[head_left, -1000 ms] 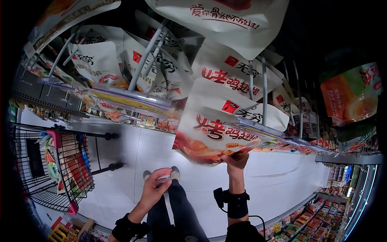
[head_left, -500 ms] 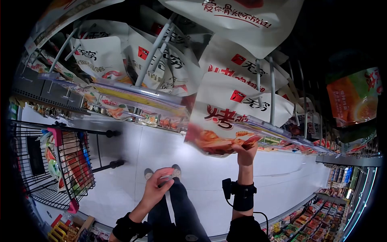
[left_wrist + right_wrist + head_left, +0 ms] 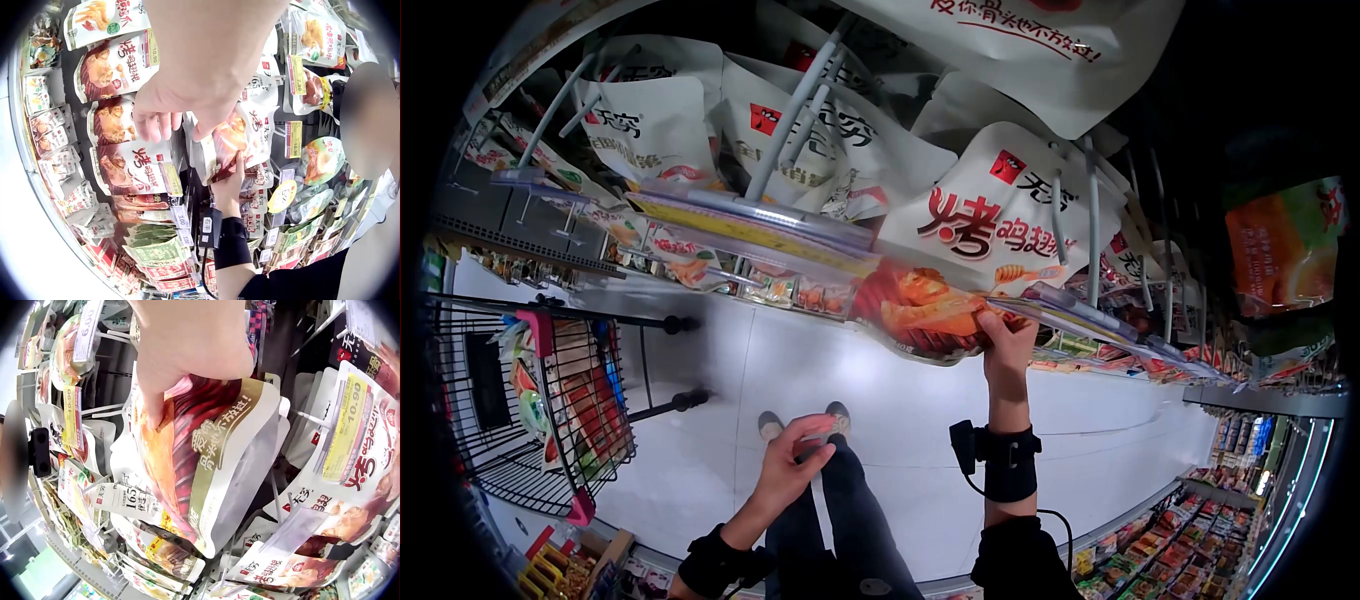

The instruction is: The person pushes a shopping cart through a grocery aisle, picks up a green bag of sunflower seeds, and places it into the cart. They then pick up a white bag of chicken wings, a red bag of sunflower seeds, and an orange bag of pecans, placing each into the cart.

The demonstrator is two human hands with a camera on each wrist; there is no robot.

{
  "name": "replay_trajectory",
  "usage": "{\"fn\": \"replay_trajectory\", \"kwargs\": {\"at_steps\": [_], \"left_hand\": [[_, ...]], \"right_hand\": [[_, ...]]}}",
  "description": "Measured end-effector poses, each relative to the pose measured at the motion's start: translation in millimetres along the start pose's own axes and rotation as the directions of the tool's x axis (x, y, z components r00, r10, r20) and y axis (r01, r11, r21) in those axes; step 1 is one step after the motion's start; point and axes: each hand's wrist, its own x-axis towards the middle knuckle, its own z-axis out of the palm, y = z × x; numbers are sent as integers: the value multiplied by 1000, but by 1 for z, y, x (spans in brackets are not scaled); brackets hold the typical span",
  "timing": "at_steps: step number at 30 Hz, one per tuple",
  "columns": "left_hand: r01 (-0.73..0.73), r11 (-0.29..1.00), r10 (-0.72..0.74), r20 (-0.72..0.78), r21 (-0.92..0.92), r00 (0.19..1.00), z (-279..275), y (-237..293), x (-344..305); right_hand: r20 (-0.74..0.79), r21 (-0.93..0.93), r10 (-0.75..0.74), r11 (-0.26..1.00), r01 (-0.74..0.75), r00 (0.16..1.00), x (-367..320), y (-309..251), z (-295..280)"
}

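While I follow the aisle remotely through the head view, the right hand (image 3: 1007, 345) pinches the lower edge of a white pouch (image 3: 940, 300), fingers and thumb closed on its printed front. The pouch stands tilted at the rack, right of centre, with a grey prong (image 3: 1092, 225) crossing in front of its right part and a label holder (image 3: 1065, 318) overlapping its lower right side. Compared with the preceding frames, the pouch and right hand have risen towards the rack, and the pouch now covers the red lettering of the pouch behind it. I judge that the pouch is being handled close to its neighbours, where the prong or label holder could snag it; whether it hangs on a prong I cannot tell. The left hand (image 3: 793, 460) is near my side of the scene, apart from the pouch in this view, fingers loosely bent, thumb separated, holding nothing. To the far left stands a shopping cart (image 3: 535, 335) with packets (image 3: 590, 405) inside; the pouch remains outside it.
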Motion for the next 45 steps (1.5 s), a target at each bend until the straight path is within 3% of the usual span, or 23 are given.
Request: {"fn": "replay_trajectory", "kwargs": {"at_steps": [7,16,25,31,34,38,41,45], "left_hand": [[7,1000,-7,1,-8,1000,-1,-2,-2],[-15,1000,15,16,14,1000,1,-6,-6],[-13,1000,13,19,12,1000,4,-10,-12],[-21,999,21,21,29,1000,4,-11,-14],[-20,999,19,16,38,1000,5,-12,-15],[-10,999,11,-11,38,1000,8,-10,-17],[-56,995,65,-113,79,991,15,-1,-20],[-142,988,151,-168,65,974,17,6,-25]], "right_hand": [[-2,-69,-65,996,65,998,5,-10,3],[64,-116,45,993,-37,997,5,-5,-4],[102,-1,-35,999,36,994,-3,10,-10],[43,-21,-57,998,58,997,-12,21,-16],[-148,11,-173,984,176,974,-16,23,-8],[-290,-10,-166,985,170,943,-58,4,2],[-276,10,-116,992,123,954,-101,4,14],[-224,59,57,997,-45,973,-139,20,32]]}}
